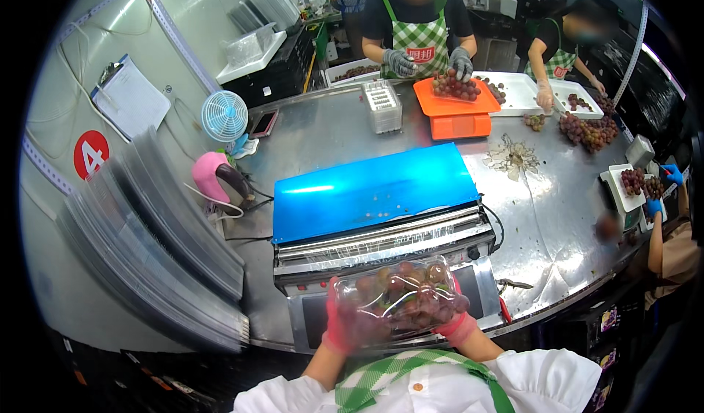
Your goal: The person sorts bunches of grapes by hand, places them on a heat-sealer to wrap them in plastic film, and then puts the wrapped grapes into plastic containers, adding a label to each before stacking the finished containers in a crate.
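Note:
Between my two pink-gloved hands is a clear plastic tray of red grapes (404,297), with shiny film over its top. My left hand (340,320) grips the tray's left end, and my right hand (459,325) grips its right end. The tray is held above the near edge of a film-wrapping machine (379,245), hiding part of its front and hot plate. A blue cover (374,190) lies over the back of the machine. Clear film is stretched along the bar in front of that cover.
Tall stacks of clear plastic trays (159,237) stand at the left, near a small blue fan (224,116). Across the steel table (528,215), a co-worker in grey gloves handles grapes on an orange scale (459,124). Pruning shears (514,285) lie right of the machine.

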Action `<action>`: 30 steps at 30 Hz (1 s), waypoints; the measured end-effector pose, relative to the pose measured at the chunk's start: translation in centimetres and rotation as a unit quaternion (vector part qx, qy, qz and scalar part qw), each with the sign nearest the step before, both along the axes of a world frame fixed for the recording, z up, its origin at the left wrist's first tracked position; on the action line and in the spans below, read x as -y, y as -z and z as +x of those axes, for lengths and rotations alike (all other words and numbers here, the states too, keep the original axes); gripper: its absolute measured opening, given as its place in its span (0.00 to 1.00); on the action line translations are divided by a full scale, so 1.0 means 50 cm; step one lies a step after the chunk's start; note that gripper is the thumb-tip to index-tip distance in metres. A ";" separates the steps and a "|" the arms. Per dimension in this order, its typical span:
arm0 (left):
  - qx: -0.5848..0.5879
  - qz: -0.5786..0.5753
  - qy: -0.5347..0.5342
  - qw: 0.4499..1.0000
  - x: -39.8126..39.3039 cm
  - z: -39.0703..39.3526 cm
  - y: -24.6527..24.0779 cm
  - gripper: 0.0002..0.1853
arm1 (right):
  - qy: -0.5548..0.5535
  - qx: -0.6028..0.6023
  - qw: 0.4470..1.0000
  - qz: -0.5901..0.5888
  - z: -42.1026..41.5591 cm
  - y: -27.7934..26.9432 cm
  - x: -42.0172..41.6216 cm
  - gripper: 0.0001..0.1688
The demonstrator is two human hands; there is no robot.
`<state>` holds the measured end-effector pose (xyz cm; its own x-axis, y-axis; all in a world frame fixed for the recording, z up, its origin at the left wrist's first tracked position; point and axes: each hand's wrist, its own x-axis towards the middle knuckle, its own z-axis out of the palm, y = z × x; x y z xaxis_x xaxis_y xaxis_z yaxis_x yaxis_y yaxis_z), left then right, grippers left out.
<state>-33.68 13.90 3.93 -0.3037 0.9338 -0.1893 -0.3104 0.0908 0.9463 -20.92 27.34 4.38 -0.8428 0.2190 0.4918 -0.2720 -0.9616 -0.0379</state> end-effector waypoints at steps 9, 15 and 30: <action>0.527 0.126 -0.010 0.840 -0.025 -0.044 -0.040 0.47 | -0.057 0.027 0.997 -0.040 0.011 0.066 0.021 0.35; 0.910 0.133 0.028 0.393 0.007 -0.038 -0.014 0.40 | -0.077 0.072 0.992 -0.071 -0.009 0.101 0.008 0.35; 0.754 0.476 -0.045 0.451 0.141 -0.001 0.003 0.37 | -0.008 0.275 0.890 0.363 -0.127 -0.020 0.036 0.25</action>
